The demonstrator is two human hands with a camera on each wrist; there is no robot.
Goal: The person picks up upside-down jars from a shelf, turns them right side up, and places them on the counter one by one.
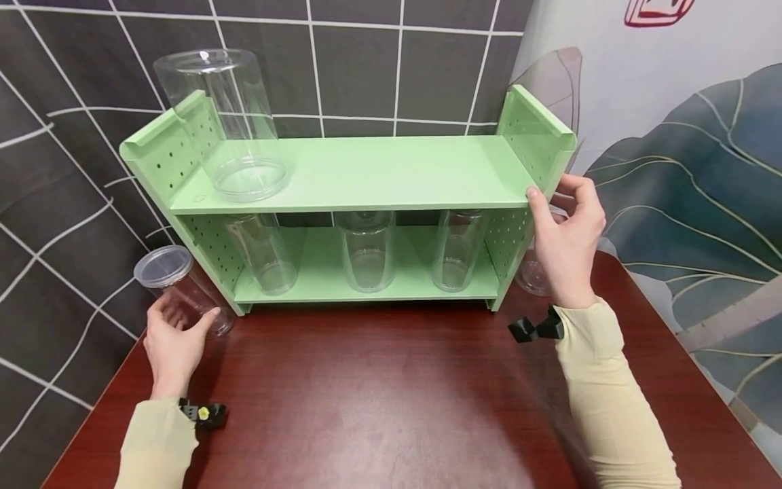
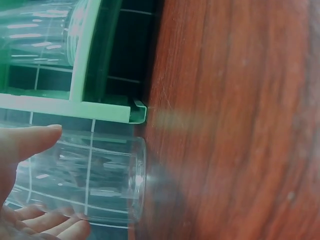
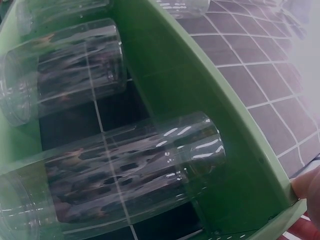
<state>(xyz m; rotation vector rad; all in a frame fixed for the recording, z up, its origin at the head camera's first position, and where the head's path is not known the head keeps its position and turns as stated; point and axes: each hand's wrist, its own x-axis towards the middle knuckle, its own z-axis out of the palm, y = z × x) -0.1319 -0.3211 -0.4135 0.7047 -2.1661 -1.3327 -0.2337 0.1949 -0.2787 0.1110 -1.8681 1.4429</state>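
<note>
Fingers of the left hand (image 1: 174, 346) curl round the lidded jar (image 1: 197, 293), which stands on the table (image 1: 366, 380) just beside the green shelf (image 1: 397, 173), off its left end; we judge that so low a grip steadies the body and leaves the lid alone. At the shelf's right end, the fingers of the right hand (image 1: 568, 238) bend round the outside while the thumb presses the front edge, probably to brace the frame. Behind that hand, to the shelf's right, we make out a clear jar (image 1: 533, 275), partly hidden. On the shelf's lower level, three slim jars (image 1: 368, 261) stand well apart, perhaps so each can be reached singly. On its upper level, toward the left, we see a large jar (image 1: 238, 136) (too tall for the level below, we suspect). Behind the shelf rises a dark tiled wall (image 1: 360, 75).
</note>
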